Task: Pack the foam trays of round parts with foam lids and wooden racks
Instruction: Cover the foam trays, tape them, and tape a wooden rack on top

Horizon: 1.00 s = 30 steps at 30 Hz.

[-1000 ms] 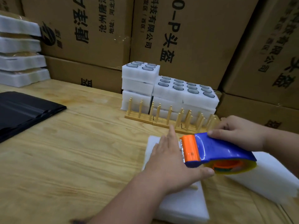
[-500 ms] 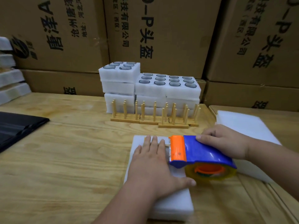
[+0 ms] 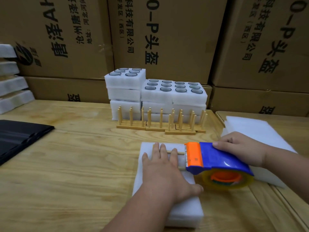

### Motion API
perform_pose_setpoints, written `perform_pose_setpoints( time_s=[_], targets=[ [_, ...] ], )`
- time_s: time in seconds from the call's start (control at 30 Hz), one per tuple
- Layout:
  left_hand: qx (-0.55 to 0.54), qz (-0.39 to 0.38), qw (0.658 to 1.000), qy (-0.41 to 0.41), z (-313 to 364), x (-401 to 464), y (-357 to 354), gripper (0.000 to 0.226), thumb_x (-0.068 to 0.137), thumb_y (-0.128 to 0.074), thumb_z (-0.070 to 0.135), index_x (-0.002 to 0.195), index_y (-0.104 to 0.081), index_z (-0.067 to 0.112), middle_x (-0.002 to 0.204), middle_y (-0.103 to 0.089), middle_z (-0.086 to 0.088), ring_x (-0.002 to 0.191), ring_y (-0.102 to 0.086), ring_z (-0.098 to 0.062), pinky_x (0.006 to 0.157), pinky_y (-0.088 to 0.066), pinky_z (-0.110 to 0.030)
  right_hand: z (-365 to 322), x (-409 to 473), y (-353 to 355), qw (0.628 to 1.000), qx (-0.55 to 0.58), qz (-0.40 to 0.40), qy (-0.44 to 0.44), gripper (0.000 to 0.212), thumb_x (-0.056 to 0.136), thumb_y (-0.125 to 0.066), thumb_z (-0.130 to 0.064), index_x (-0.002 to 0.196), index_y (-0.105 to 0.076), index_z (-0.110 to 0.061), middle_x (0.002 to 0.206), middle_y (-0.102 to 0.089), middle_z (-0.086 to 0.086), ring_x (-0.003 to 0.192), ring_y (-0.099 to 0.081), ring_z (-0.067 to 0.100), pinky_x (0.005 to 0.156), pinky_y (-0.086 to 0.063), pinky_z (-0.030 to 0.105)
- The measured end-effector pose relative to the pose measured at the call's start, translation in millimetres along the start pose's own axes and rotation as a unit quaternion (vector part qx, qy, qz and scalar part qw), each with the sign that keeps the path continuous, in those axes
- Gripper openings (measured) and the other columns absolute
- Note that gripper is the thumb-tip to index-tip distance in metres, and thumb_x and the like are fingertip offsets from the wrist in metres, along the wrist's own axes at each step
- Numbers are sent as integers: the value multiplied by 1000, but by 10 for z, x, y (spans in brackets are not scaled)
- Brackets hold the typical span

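On the table [image 3: 66,164] a foam pack [image 3: 184,213] lies nearest, the left hand [image 3: 167,171] flat on it. The tape dispenser [image 3: 215,159], under the right hand [image 3: 240,148], sits at its right edge. Behind stand wooden racks [image 3: 160,121], then stacked foam trays [image 3: 173,96], then cartons [image 3: 167,30].

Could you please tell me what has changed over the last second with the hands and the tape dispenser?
Hardly anything: the tape dispenser has edged right along the foam pack, baring more of the wooden pegs on it. The left hand still presses the pack flat; the right hand still grips the dispenser.
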<state>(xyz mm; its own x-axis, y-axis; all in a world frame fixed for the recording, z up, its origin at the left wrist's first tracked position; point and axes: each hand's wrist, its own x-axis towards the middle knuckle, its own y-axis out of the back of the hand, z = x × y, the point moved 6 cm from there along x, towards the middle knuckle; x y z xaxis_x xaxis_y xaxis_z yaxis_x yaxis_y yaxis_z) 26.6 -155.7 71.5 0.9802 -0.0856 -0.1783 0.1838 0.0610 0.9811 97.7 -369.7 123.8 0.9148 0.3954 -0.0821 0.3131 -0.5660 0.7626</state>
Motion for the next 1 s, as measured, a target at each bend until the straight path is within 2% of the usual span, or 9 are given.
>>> perform_pose_setpoints(
  time_s=[0.1,0.23,0.3,0.5,0.6,0.7,0.77,0.87,1.0],
  targets=[
    [4,3,1000,-7,1,-15,-17,129,66,-37,99,161,13,27,169,19,-11,152,29,-31,121,6,-62,144,-120,117,1000,-15,6,-15,55,82,-53,-70,60,-66,-22,61,-60,1,56,-55,14,64,-42,35],
    [20,10,1000,-14,20,-26,-43,129,66,-31,101,160,16,25,168,20,-14,151,30,-34,118,4,-65,271,-235,261,999,-23,1,-42,60,81,-51,-70,76,-74,-14,72,-70,9,65,-65,25,65,-47,33],
    [25,13,999,-15,18,-35,-45,129,66,-28,102,160,17,26,168,21,-15,151,30,-34,118,4,-65,295,-233,256,999,-27,-2,-39,61,83,-51,-67,77,-74,-11,72,-69,12,66,-66,28,65,-47,34],
    [28,9,999,-27,37,-60,-31,118,69,-28,101,157,20,40,166,25,-16,150,32,-35,119,5,-64,358,-328,289,996,-66,1,-61,61,84,-50,-67,77,-74,-11,74,-70,11,69,-66,27,68,-48,35],
    [35,12,999,-31,40,-65,-63,113,70,-26,100,157,20,43,167,24,-16,150,31,-36,119,2,-64,306,-302,240,989,-130,-8,-67,60,86,-48,-69,74,-73,-15,75,-69,6,69,-64,22,70,-49,37],
    [41,16,998,-34,36,-70,-67,112,71,-24,100,158,17,43,167,22,-16,151,30,-35,119,0,-64,189,-263,239,980,-189,-26,-62,50,96,-48,-62,66,-68,-27,68,-63,-6,61,-56,10,70,-46,36],
    [42,19,998,-37,27,-78,-61,111,71,-23,100,158,14,44,167,22,-15,151,30,-35,120,-1,-63,189,-300,268,979,-187,-30,-69,49,98,-48,-59,70,-70,-25,72,-66,-4,65,-59,12,71,-46,36],
    [38,30,998,-37,17,-76,-46,111,69,-22,100,159,12,44,168,20,-13,152,29,-33,120,-1,-63,265,-425,264,985,-154,-22,-81,60,91,-43,-68,79,-72,-16,80,-69,7,73,-64,20,75,-49,40],
    [33,32,998,-41,37,-60,-50,111,69,-22,100,159,11,45,169,20,-11,152,29,-33,118,0,-63,293,-454,268,987,-142,-9,-70,64,83,-41,-73,77,-72,-18,79,-71,5,71,-66,20,73,-50,39]
  ],
)
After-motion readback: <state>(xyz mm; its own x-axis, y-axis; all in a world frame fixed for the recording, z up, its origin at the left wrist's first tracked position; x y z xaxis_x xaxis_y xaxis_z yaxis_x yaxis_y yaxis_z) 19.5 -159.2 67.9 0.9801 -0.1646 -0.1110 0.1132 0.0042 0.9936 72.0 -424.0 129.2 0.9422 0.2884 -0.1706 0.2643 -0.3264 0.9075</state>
